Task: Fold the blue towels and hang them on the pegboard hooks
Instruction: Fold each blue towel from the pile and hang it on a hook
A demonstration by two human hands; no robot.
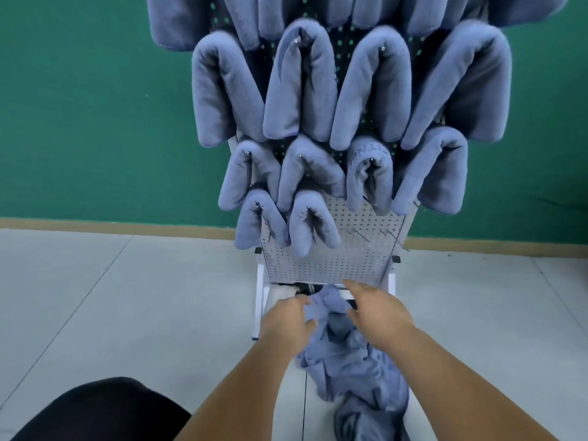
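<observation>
Fingers (300, 300): towel (346, 364) is gripped by left hand (286, 326) and right hand (380, 310).
Towel: hung lengthwise below pegboard (334, 259).
Hooks (358, 233): free on pegboard, nearer right hand.

Both bare forearms reach forward and down, side by side, wrists nearly level. The left hand (288, 323) has its fingers curled and its thumb tucked in, gripping a bunch of the blue towel (346, 354). The right hand (378, 313) lies just beside it, palm down, forefinger stretched ahead, thumb against the cloth; whether it grips I cannot tell.
</observation>
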